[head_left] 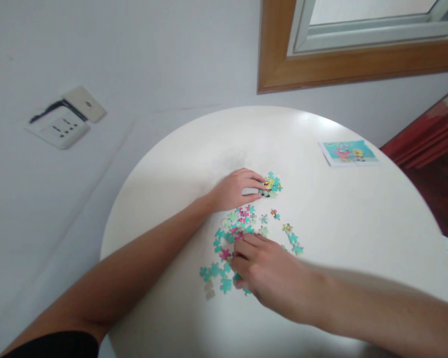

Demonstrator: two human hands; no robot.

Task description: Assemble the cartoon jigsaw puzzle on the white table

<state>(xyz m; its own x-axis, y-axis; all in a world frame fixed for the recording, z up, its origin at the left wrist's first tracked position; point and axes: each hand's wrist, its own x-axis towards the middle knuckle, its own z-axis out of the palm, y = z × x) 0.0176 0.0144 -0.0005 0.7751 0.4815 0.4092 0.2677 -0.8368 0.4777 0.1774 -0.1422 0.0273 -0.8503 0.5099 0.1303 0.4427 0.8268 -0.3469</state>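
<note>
On the round table (358, 214), working near the middle. Seeing the card (349, 150) lying flat toward the far right edge, well apart. Curling the right hand (265, 266) down over the pieces (224, 254), bunching its fingers and hiding some of their tips; failing to tell whether pinching anything. Possibly flipping or shoving neighbours by dragging those fingers low through such a crowded spread. Resting the left hand (233, 191) farther off, holding its fingers apart and touching the left edge of the joined block (272, 185). Perhaps splitting that block at its joints by pressing unevenly or pulling sideways. Noticing the short strip (293, 239) just beyond the right hand, risking being knocked out of line by a careless sweep. Finding loose pieces lying left of that hand, including a pale one, perhaps face down and inviting a wrong fit.
</note>
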